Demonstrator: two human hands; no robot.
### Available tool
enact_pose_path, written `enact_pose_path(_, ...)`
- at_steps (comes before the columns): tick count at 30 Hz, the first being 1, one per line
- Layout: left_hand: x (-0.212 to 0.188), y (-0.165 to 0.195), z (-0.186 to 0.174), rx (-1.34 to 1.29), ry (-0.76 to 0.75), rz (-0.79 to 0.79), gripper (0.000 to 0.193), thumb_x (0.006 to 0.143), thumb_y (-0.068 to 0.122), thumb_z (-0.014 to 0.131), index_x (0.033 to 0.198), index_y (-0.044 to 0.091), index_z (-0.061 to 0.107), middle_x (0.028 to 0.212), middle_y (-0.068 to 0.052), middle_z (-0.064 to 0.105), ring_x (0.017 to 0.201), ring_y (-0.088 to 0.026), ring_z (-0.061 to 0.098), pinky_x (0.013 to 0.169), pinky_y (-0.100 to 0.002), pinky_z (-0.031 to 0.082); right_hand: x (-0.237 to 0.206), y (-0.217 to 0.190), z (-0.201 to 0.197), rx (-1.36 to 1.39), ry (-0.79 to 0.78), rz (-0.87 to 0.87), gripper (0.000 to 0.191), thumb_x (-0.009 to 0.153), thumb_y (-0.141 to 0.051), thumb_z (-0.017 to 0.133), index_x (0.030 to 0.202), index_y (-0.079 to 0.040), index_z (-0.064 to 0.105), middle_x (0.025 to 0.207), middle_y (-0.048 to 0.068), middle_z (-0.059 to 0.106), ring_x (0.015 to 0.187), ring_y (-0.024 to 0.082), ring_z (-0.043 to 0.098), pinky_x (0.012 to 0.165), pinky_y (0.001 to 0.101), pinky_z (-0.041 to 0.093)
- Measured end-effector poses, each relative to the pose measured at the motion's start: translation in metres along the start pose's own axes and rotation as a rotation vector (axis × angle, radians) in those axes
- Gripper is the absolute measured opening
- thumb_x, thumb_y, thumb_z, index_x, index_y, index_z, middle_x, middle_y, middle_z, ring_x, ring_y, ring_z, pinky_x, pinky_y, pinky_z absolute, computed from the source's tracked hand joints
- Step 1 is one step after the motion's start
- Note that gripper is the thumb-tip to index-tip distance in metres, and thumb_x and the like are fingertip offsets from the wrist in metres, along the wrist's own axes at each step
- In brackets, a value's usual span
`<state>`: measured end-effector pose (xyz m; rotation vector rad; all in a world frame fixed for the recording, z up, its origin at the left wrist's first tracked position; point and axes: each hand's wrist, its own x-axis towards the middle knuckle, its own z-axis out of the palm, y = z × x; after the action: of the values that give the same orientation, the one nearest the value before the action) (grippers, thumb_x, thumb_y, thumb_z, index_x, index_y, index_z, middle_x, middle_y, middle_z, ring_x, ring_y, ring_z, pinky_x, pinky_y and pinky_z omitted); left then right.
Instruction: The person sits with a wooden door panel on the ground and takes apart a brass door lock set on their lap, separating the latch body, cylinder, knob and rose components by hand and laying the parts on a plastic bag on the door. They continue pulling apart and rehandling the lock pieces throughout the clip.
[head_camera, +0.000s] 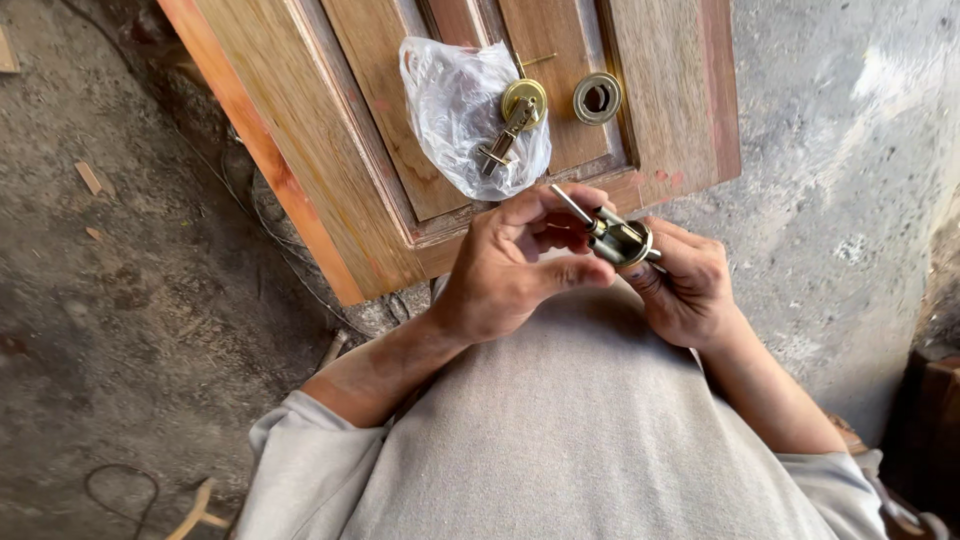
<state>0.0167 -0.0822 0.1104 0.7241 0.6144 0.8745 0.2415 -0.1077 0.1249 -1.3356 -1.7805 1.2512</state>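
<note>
In the head view, above the person's lap, close in front of the grey shirt (570, 420): one brass lock cylinder assembly (618, 238), round-bodied, with a thin metal spindle projecting up and to the left. It is held between both hands, level with the near edge of the door.

Left hand (510, 270): fingers curled, thumb stretched out under the assembly, fingertips pinching the spindle end. Grasping the lock cylinder assembly.

Right hand (685, 285): cupped round the round body from the right and below, fingers wrapped against it. Also grasping the lock cylinder assembly.

Wooden door (330, 150): panelled, brown with reddish edges, lying flat just beyond the hands, one corner pointing toward the person.

On the door:
- Clear plastic bag (455, 110), crumpled, resting on the recessed panel.
- Brass lock part (515, 115) with a round plate and a projecting tailpiece, lying on the right edge of the bag.
- Brass ring (597, 97), round with an open centre, just right of the brass lock part, apart from it.

Concrete floor (130, 280): grey, rough, with small wood chips (88, 177) scattered to the left of the door.
</note>
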Motion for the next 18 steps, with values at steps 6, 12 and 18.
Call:
enact_pose_path(6, 0.001, -0.011, 0.006, 0.083, 0.037, 0.145, 0.035, 0.101, 0.006, 0.076, 0.132, 0.004, 0.060, 0.131, -0.009, 0.067, 0.120, -0.012, 0.067, 0.110, -0.031, 0.059, 0.002, -0.005, 0.009, -0.169, 0.135, -0.108, 0.022, 0.100, -0.016, 0.065, 0.111, 0.003, 0.065, 0.104, 0.016, 0.067, 0.090, 0.028, 0.070, 0.077, 0.0346, 0.055)
enact_pose_path(12, 0.006, -0.019, -0.005, -0.086, -0.031, 0.023, 0.036, 0.100, 0.005, 0.074, 0.132, 0.005, 0.058, 0.136, -0.011, 0.067, 0.121, -0.015, 0.069, 0.106, -0.035, 0.064, -0.010, 0.023, 0.007, 0.192, -0.005, 0.136, 0.026, 0.109, -0.023, 0.056, 0.101, 0.000, 0.066, 0.085, 0.007, 0.070, 0.073, 0.016, 0.069, 0.069, 0.0298, 0.053)
enact_pose_path(18, 0.009, -0.030, -0.006, -0.035, -0.054, -0.052, 0.036, 0.100, 0.002, 0.074, 0.133, 0.003, 0.059, 0.132, -0.015, 0.070, 0.119, -0.019, 0.071, 0.104, -0.036, 0.064, -0.021, 0.041, 0.012, 1.200, -0.063, 0.412, 0.025, 0.105, -0.021, 0.063, 0.105, 0.003, 0.069, 0.084, 0.007, 0.067, 0.075, 0.018, 0.064, 0.067, 0.0300, 0.052)
